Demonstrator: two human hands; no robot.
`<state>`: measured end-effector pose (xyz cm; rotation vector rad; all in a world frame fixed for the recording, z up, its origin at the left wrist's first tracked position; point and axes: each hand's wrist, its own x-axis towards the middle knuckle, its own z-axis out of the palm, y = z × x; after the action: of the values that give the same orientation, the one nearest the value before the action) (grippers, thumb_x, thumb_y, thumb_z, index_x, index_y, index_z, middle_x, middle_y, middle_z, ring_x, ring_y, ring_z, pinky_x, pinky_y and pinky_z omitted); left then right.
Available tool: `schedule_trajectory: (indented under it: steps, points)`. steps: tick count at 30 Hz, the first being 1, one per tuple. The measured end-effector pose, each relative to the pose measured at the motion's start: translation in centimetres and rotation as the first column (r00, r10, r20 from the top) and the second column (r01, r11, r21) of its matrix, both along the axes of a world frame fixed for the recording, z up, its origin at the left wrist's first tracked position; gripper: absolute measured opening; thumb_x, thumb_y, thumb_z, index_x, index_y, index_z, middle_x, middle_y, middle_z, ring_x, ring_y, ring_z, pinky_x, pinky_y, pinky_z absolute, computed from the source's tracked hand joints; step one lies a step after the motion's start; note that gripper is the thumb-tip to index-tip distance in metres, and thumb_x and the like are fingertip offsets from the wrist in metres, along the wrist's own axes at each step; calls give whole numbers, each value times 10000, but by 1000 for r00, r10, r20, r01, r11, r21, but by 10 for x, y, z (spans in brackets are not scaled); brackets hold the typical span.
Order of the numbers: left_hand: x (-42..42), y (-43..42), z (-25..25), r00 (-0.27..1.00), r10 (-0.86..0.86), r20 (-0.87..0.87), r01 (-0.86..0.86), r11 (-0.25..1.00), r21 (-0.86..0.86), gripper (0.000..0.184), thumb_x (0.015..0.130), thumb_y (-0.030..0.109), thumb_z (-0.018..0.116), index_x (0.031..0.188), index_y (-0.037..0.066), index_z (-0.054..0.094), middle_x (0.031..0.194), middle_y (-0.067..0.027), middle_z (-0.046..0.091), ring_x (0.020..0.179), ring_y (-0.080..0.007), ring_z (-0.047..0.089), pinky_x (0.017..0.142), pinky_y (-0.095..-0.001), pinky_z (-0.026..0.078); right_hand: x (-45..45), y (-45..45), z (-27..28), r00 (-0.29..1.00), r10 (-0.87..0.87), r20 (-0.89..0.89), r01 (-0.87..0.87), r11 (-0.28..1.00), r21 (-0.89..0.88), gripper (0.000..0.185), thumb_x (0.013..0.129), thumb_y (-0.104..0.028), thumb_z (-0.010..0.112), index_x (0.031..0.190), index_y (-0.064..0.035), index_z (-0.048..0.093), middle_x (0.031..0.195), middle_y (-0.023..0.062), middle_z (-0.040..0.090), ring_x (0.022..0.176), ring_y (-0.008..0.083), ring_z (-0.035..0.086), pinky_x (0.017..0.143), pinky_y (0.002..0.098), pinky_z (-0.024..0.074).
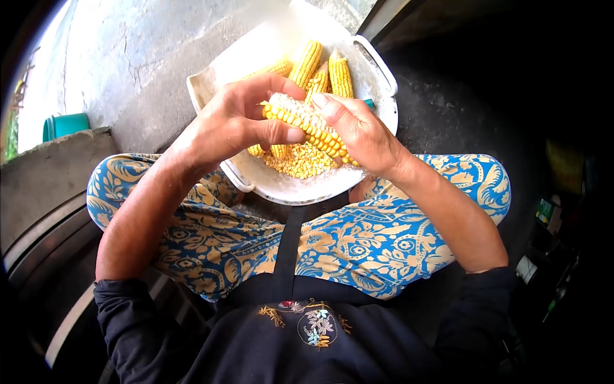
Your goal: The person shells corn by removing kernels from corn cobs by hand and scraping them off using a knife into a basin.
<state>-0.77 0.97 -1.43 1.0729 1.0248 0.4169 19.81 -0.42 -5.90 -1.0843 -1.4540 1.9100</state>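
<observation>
Head view: white basin (300, 193) taken as landmark, set between the person's bent knees. Above it, a part-stripped corn cob (300, 120), held slantwise, left end higher; pale bare strip along the upper side, rows of yellow kernels along the lower. Right hand (361, 131) clamped around the cob's right end, thumb pressing near the bare strip. Left hand (240, 118) curled about the other end, thumb at the lower edge, forefinger by the upper; cannot tell if it grips or merely steadies. Hands near each other, the cob between. Inside the basin: loose kernels (297, 163) heaped on the near side, full cobs (307, 61) lying toward the far side, some partly hidden by the hands. Basin's far right edge bears a white handle (377, 61). Left of the basin, well apart, a green container (67, 127). Blue-and-cream patterned trousers (396, 237) spread on the basin's near side.
</observation>
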Motion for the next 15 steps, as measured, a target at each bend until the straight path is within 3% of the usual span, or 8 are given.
schedule_trajectory:
  steps: [5, 6, 8, 9, 10, 12, 15]
  points:
    - [-1, 4, 6, 1000, 20, 1, -20, 999, 31, 417, 714, 140, 777, 1062, 85, 555, 867, 24, 600, 717, -46, 542, 597, -170, 434, -5, 1, 18, 971, -173, -166, 119, 950, -290, 500, 961, -446, 384, 977, 15, 577, 803, 45, 592, 779, 94, 574, 697, 261, 466]
    - [-3, 5, 8, 1000, 17, 2, -17, 999, 39, 417, 714, 140, 777, 1062, 85, 555, 867, 24, 600, 717, -46, 542, 597, -170, 434, -1, 5, 21, 970, -174, -167, 122, 952, -282, 500, 961, -446, 384, 977, 15, 577, 803, 45, 592, 779, 94, 574, 697, 261, 466]
    - [-9, 9, 12, 998, 56, -20, -54, 997, 63, 407, 728, 98, 753, 1076, 45, 547, 899, -25, 622, 772, -94, 566, 631, -223, 440, 10, 13, 26, 991, 124, 59, -116, 985, -126, 495, 948, -458, 414, 946, 11, 571, 789, 54, 588, 775, 109, 573, 695, 267, 460]
    - [-11, 10, 11, 997, 71, 15, -72, 997, 42, 393, 727, 105, 761, 1056, 55, 552, 884, -10, 618, 759, -85, 555, 629, -215, 432, 7, 13, 26, 984, 111, 142, -115, 993, 18, 479, 938, -460, 435, 889, 0, 559, 779, 60, 582, 764, 138, 565, 693, 280, 448]
    - [-11, 9, 12, 997, 70, 16, -71, 996, 51, 393, 727, 105, 761, 1056, 55, 552, 884, -10, 618, 759, -85, 555, 629, -215, 432, 7, 12, 24, 984, 109, 143, -114, 993, 26, 479, 938, -460, 435, 889, 0, 559, 779, 60, 582, 764, 138, 565, 693, 280, 448]
    - [-10, 7, 15, 996, 93, 7, -93, 996, 14, 400, 722, 122, 773, 1050, 59, 553, 876, -12, 618, 781, -89, 561, 648, -217, 437, 6, 10, 17, 998, 23, 62, -35, 981, 192, 458, 938, -439, 439, 877, -1, 556, 773, 63, 580, 745, 157, 557, 686, 293, 440]
    - [-11, 6, 17, 995, 91, 47, -91, 996, -5, 403, 720, 133, 777, 1045, 55, 551, 891, -12, 615, 821, -96, 569, 677, -226, 448, 4, 9, 16, 1000, 3, 9, -4, 989, 148, 439, 946, -413, 431, 927, 3, 570, 786, 56, 583, 755, 134, 552, 699, 295, 444]
